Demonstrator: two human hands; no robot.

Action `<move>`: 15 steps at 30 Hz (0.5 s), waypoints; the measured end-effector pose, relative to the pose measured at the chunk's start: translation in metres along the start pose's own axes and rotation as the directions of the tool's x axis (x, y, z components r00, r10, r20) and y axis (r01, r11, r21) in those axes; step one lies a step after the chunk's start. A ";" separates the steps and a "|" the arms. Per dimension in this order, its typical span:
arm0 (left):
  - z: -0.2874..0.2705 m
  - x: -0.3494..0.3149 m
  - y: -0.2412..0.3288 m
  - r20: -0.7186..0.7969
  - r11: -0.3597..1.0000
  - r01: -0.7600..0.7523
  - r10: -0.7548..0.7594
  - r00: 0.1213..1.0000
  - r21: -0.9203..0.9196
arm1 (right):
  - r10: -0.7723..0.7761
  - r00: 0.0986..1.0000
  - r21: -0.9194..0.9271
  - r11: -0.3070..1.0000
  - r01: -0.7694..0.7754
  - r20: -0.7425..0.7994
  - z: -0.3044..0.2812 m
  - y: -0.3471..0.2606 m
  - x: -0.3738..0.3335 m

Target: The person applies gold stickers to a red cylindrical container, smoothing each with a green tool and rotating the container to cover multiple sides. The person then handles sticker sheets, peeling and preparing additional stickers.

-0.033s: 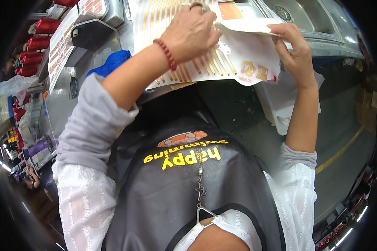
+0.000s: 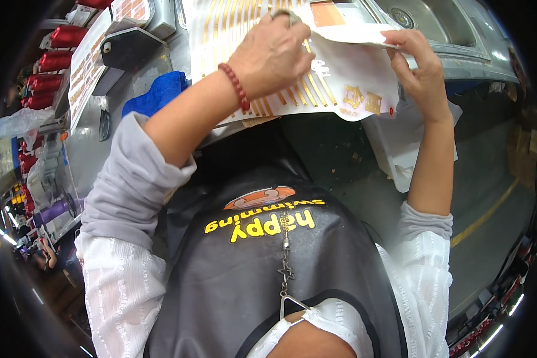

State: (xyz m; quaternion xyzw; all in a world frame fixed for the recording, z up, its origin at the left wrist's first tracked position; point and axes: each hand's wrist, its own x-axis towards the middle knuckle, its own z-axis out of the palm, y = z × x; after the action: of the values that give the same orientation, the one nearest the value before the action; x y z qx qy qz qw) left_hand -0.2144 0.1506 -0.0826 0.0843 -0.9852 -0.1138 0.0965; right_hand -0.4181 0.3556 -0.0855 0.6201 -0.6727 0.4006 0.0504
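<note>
A white sheet (image 2: 364,77) carries long gold strips and gold characters, and it overhangs the near edge of the worktop. My right hand (image 2: 420,62) pinches the lifted edge of a thin white film (image 2: 349,34) at the sheet's right side, thumb below and fingers above. Over the striped part, my left hand (image 2: 271,56) is closed with curled fingers. Something grey and rounded shows at its far side; I cannot make out what it is. A red bead bracelet (image 2: 234,85) circles my left wrist.
A blue cloth (image 2: 155,93) lies left of the sheet, near a black angular piece (image 2: 130,51). At the far right sits a metal sink basin (image 2: 441,24). Below the worktop's right part is a white bin (image 2: 394,146). Red spools (image 2: 55,61) line the far left.
My left hand and forearm have shifted very slightly, and the sheet's near edge has moved a little. My right hand keeps its pinch on the film.
</note>
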 end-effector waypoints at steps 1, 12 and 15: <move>0.008 -0.006 0.001 0.004 0.999 -0.051 0.051 0.999 0.014 | 0.013 1.000 -0.017 1.000 -0.012 0.019 0.001 0.003 0.003; 0.020 -0.014 0.003 -0.032 0.996 -0.081 0.082 0.996 0.032 | -0.144 0.979 -0.261 0.949 0.178 0.144 -0.008 0.016 0.032; 0.019 -0.013 0.004 -0.048 0.994 -0.103 0.104 0.993 0.037 | -0.178 0.972 -0.241 0.947 0.212 0.154 -0.019 0.013 0.026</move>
State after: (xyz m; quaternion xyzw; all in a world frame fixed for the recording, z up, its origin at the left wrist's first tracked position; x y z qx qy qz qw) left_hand -0.2065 0.1606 -0.1020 0.0375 -0.9873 -0.0898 0.1252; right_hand -0.4437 0.3448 -0.0641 0.6969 -0.6557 0.2621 0.1252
